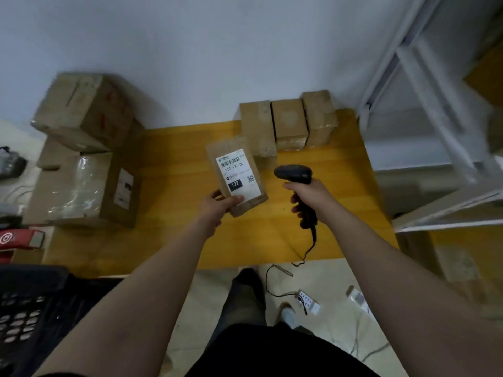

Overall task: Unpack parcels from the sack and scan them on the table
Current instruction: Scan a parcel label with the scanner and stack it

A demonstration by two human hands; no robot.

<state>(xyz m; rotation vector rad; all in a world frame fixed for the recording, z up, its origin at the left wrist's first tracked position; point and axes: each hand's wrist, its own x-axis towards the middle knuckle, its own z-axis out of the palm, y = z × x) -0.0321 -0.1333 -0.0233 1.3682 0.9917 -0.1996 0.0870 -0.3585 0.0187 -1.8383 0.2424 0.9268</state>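
My left hand grips the near end of a small brown parcel, held above the yellow table with its white barcode label facing up. To its right, my right hand holds a black handheld scanner by the handle. The scanner's head points left toward the parcel, a short gap away. Its black cable hangs over the table's front edge to the floor. No sack shows in view.
Three small cardboard boxes stand in a row at the table's back edge by the wall. Large cardboard boxes are stacked on the left. A black plastic crate is at lower left, white metal shelving at right.
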